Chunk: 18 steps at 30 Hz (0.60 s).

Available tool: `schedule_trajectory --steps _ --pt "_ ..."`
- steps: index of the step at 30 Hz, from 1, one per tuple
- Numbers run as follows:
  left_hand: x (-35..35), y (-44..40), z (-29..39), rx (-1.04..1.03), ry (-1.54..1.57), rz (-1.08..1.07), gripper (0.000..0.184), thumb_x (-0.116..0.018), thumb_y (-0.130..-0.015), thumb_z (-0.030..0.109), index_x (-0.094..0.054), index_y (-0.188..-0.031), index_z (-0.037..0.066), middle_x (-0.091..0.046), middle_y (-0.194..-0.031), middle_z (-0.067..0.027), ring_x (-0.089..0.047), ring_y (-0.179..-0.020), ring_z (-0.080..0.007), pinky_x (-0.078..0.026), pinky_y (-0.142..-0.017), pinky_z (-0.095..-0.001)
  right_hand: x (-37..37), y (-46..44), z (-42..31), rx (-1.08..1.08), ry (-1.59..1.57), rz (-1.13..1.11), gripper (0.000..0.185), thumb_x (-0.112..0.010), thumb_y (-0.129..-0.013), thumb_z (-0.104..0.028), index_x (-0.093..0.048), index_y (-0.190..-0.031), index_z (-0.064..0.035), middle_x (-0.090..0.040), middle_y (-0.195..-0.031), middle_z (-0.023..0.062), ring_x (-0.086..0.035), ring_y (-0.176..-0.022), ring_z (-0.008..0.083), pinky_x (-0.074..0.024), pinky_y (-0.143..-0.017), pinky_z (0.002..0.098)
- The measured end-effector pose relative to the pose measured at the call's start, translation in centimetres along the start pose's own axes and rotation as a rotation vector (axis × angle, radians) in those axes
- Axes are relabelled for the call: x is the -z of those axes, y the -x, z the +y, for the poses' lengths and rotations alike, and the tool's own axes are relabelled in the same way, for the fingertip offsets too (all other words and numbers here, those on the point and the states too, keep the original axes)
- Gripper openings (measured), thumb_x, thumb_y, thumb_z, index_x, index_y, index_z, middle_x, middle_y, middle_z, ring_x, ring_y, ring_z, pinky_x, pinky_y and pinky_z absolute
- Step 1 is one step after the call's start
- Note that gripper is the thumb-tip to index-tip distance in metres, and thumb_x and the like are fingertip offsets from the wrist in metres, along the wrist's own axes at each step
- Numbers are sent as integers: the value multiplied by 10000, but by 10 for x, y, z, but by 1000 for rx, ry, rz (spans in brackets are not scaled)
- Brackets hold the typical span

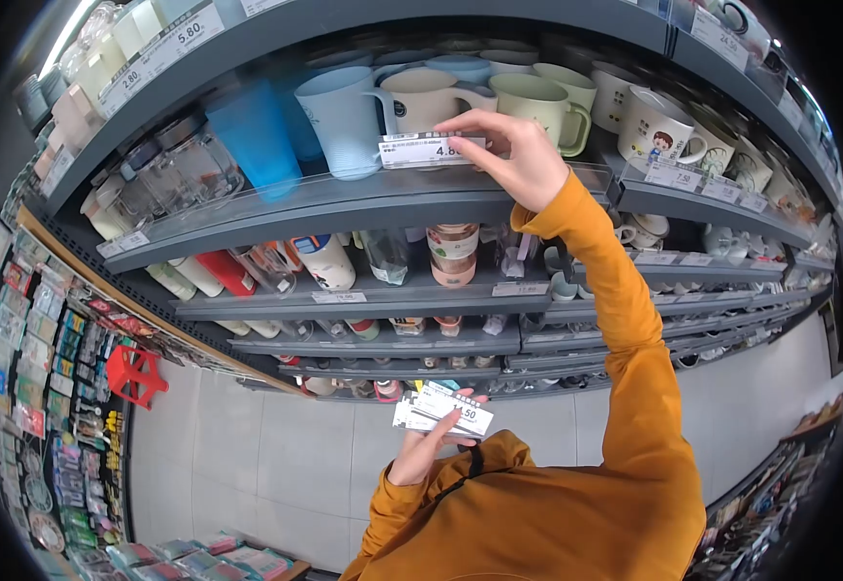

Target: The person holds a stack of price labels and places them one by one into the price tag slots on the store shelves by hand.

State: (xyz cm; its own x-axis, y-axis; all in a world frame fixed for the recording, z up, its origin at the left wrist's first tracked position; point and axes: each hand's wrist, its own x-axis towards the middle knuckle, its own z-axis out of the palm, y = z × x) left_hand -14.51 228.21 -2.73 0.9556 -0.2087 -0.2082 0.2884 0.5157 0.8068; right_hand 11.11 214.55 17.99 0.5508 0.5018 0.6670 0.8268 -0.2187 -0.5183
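Right hand [526, 160] pinches a price tag [414, 152] in front of the mugs [334, 111], above the shelf edge [344, 215], apparently not yet fixed there, while nearer, the left hand [421, 455] grips a stack of labels [431, 405], seemingly unplaced.

To my left, I see a red stool [137, 376] on the grey tiled floor [295, 445], near rows of packaged goods [3, 324]. To my right, a white cartoon-print mug [656, 133] stands upright, handle facing right.
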Motion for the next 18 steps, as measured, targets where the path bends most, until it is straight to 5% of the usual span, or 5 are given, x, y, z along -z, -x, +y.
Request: schedule_trajectory --steps 4,9,12,16,18 --pt "20 19 10 44 9 -52 402 -473 -982 153 -402 -1350 9 -559 -1281 -185 -624 -1044 -211 -545 -724 -297 0 6 -2 22 116 -1 220 -607 -913 -125 -655 -1103 -26 -684 -956 70 -647 -733 124 -526 -678 243" --pt "62 56 18 140 -43 -114 390 -472 -983 150 -413 -1346 19 -559 -1291 -171 -626 -1036 -200 -539 -719 -293 -2 6 -10 -87 158 -114 205 -598 -914 -143 -672 -1063 -25 -685 -946 81 -652 -792 156 -521 -729 265" --pt "93 82 19 179 -48 -115 396 -482 -979 151 -411 -1345 19 -562 -1285 -177 -631 -1028 -200 -539 -723 -291 -9 13 -23 -19 386 -49 194 -617 -885 -122 -672 -1040 -19 -681 -951 88 -650 -836 199 -510 -773 288" --pt "113 105 22 158 -22 -64 367 -504 -968 145 -451 -1299 -4 -574 -1263 -185 -647 -978 -195 -542 -682 -278 -41 47 -74 170 541 328 182 -624 -865 -118 -664 -1023 -38 -662 -985 119 -639 -887 268 -499 -814 328" --pt "119 112 20 132 -35 -52 345 -511 -965 138 -474 -1272 -13 -582 -1247 -187 -655 -949 -191 -542 -655 -271 -73 91 -108 -40 270 333 186 -651 -842 -59 -656 -1020 -4 -666 -961 131 -648 -853 227 -504 -775 314"
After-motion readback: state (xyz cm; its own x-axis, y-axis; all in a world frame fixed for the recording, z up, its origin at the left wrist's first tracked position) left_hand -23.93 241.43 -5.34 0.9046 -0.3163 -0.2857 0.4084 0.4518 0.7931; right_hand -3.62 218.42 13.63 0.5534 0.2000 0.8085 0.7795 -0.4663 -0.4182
